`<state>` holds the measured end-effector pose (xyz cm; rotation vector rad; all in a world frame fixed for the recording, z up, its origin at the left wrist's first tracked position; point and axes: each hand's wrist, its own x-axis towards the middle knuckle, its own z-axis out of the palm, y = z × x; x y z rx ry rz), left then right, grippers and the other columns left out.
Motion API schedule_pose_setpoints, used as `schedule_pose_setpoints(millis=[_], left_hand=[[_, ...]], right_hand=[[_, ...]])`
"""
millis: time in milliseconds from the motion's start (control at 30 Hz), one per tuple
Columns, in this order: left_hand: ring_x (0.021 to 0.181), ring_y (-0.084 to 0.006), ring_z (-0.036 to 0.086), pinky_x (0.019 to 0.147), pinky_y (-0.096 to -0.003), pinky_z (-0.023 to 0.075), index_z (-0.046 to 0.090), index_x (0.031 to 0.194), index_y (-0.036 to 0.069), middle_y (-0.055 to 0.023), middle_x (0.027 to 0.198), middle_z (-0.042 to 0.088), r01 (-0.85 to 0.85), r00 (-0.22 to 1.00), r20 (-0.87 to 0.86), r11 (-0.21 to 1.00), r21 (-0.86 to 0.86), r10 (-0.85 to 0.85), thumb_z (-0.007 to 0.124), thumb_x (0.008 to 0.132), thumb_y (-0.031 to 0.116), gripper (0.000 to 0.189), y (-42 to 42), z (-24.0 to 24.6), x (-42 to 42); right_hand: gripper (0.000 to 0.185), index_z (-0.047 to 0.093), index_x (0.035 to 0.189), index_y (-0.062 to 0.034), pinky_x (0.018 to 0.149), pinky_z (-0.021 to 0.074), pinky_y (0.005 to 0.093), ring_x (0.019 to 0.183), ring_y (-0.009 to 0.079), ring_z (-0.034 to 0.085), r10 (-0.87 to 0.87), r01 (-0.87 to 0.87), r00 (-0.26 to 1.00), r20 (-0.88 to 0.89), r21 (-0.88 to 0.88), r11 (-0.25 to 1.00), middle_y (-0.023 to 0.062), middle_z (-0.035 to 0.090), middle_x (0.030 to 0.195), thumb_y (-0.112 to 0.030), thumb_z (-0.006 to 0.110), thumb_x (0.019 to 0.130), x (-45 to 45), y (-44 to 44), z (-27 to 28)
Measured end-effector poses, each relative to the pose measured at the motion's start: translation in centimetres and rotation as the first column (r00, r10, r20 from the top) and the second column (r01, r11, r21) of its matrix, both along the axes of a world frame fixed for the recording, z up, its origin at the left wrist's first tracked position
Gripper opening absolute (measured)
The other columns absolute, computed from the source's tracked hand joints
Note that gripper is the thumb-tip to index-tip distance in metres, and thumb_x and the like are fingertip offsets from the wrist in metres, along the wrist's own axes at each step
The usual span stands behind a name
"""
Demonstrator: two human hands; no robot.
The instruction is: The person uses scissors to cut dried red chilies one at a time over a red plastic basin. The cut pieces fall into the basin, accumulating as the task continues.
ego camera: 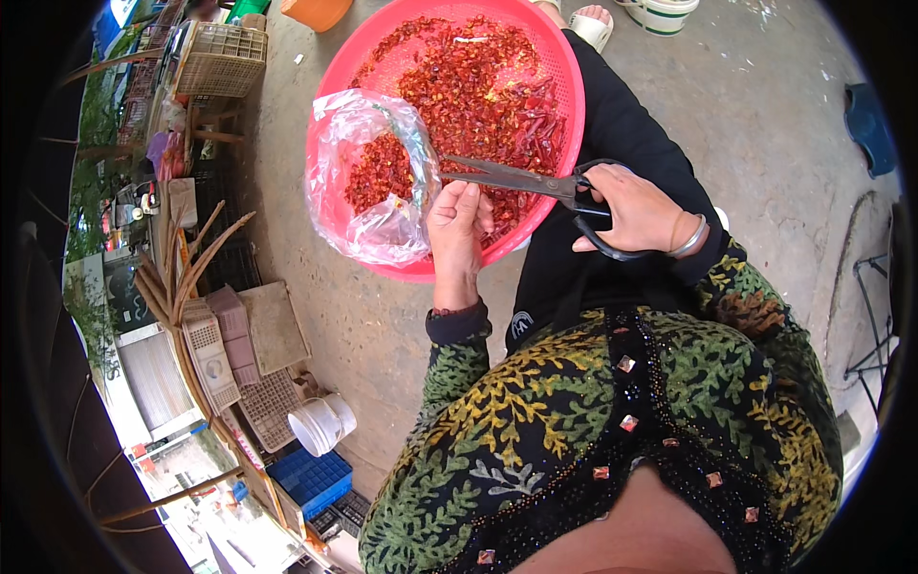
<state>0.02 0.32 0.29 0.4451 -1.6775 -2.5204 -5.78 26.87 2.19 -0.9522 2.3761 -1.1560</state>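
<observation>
My right hand (pixel 638 204) grips black-handled scissors (pixel 549 185), their dark blades parted slightly and pointing left. Just under the blades, my left hand (pixel 459 226) has its thumb pressed to its forefinger; whether a bit of chili is pinched there is too small to tell. Both blades reach over a pink perforated plastic basket (pixel 574 79). Cut red dried chili pieces (pixel 459 86) and pale seeds spread across it, with longer chilies (pixel 538 122) at its right side. A clear plastic bag (pixel 326 194), its mouth open, sits at the basket's left with more chili pieces (pixel 376 172) inside.
The basket is by my black-trousered leg (pixel 624 107). On the concrete floor (pixel 387 344) are a white bucket (pixel 315 427), a blue crate (pixel 312 477) and bundled branches (pixel 172 287) at left. Another bucket (pixel 660 16) and an orange pot (pixel 315 11) stand beyond. A blue stool (pixel 868 129) is at right.
</observation>
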Motion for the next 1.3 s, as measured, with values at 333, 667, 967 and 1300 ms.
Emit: schedule_pose_setpoints(millis=[333,667,967,1300], left_hand=[[0.054,-0.0099,0.054,0.048,-0.0208,0.0443,0.063,0.102,0.001,-0.0055,0.075,0.064,0.004,1.0,0.017,1.0,-0.02,-0.004,0.06,0.096,0.01,0.011,0.1,0.2,0.2],[0.055,-0.0106,0.056,0.046,-0.0213,0.0439,0.063,0.108,0.0,-0.0074,0.075,0.064,0.067,0.997,0.051,0.993,-0.094,-0.062,0.06,0.095,0.007,0.015,0.3,1.0,0.2],[0.05,-0.0086,0.052,0.046,-0.0213,0.0421,0.064,0.1,0.001,-0.0048,0.07,0.062,0.072,0.992,0.099,0.997,0.025,-0.074,0.06,0.096,0.01,0.011,1.4,0.0,0.2],[0.059,-0.0091,0.055,0.052,-0.0221,0.0447,0.06,0.099,0.005,-0.0039,0.078,0.063,0.077,0.996,0.034,0.973,0.219,-0.087,0.057,0.098,0.011,0.007,0.1,-0.3,0.1]], right_hand=[[0.07,0.053,0.094,0.0021,0.078,0.0459,0.0406,0.085,0.0342,0.055,0.024,-0.025,0.996,-0.083,-0.016,1.0,0.015,0.055,0.086,-0.052,0.084,0.062,0.1,0.5,-0.2],[0.066,0.051,0.092,0.0018,0.077,0.0492,0.0441,0.089,0.0376,0.06,-0.023,0.033,0.968,-0.252,0.037,0.999,0.0189,0.058,0.091,-0.049,0.083,0.063,0.1,-0.4,0.4],[0.032,0.051,0.085,-0.0001,0.068,0.0511,0.0436,0.076,0.0363,0.063,-0.031,0.051,0.981,-0.19,0.1,0.994,0.0164,0.061,0.076,-0.018,0.073,0.073,-0.1,-0.9,-1.8],[0.048,0.055,0.089,-0.0016,0.068,0.051,0.0417,0.077,0.0345,0.063,-0.087,0.101,0.984,-0.153,0.087,0.991,0.0125,0.063,0.08,-0.038,0.079,0.069,0.0,-0.5,-0.5]])
